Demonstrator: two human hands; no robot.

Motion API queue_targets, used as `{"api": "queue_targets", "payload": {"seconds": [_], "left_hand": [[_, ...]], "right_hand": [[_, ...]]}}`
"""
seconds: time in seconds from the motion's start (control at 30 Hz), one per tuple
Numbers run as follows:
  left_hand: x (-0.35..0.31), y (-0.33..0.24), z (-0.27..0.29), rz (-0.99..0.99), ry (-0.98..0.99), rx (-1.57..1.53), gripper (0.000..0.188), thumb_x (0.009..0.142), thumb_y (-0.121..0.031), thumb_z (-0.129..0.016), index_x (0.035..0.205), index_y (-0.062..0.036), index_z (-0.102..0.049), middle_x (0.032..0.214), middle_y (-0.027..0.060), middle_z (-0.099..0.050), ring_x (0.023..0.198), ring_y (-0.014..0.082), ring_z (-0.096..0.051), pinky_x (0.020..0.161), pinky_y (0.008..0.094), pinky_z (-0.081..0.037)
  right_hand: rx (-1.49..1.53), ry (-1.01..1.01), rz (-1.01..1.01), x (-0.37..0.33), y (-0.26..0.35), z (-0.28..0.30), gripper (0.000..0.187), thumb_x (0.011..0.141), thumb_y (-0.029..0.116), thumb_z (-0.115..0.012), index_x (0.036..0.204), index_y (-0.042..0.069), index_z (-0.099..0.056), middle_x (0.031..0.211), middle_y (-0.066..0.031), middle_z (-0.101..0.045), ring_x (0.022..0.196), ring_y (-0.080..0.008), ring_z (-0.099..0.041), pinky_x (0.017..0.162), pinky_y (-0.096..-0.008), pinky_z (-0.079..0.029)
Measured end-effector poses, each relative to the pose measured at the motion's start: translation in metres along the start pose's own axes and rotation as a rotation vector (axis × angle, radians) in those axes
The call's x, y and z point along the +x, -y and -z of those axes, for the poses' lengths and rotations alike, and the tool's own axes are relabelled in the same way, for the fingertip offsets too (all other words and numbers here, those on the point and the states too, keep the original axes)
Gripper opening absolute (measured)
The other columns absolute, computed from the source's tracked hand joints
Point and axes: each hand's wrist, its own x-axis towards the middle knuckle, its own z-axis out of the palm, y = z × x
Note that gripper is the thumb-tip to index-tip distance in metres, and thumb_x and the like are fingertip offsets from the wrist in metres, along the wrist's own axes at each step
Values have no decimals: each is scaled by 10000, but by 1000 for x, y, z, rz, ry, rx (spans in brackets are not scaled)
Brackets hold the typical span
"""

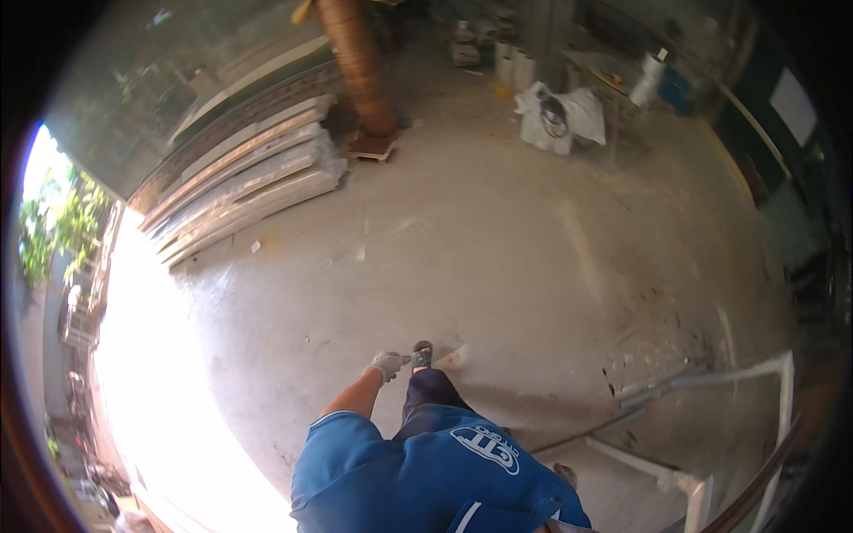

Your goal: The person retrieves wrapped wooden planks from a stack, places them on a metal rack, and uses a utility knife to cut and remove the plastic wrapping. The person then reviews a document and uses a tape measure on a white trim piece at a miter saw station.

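Observation:
My left hand (pixel 386 365), in a pale work glove, hangs low over the concrete floor, just left of my foot in a dark sandal (pixel 422 354). Its fingers look curled, and a small narrow tip sticks out to the right. Whether that is a finger or a held thing is too small to tell. My right hand does not show. A small grey-brown shape (pixel 565 474) peeks out beside my blue shirt (pixel 418 471); I cannot make out what it is.
Pale metal frames (pixel 737 377) stand at the lower right. Long stacked boards (pixel 258 182) lie at the back left, near a brown column (pixel 362 75). Further right is a white sack (pixel 558 120) with a dark coil on it. Bright sunlight covers the left floor edge.

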Motion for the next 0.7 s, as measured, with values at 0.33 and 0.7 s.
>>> {"api": "queue_targets", "payload": {"seconds": [0.33, 0.7], "left_hand": [[32, 127, 199, 81, -216, -544, 528, 855, -501, -707, 1178, -84, -696, 939, 41, -667, 705, 144, -607, 618, 300, -504], [145, 105, 344, 71, -287, -1201, 401, 890, -381, -708, 1146, -76, -666, 901, 18, -616, 682, 124, -562, 574, 275, -462]], "right_hand": [[207, 52, 254, 61, 393, -232, 222, 961, 351, -633, 1032, 143, -602, 848, -9, -598, 705, -145, -581, 618, -309, -488], [-825, 461, 304, 94, 641, -536, 335, 963, 323, -651, 1189, 79, -611, 961, -59, -632, 803, -170, -609, 705, -341, -532]]}}
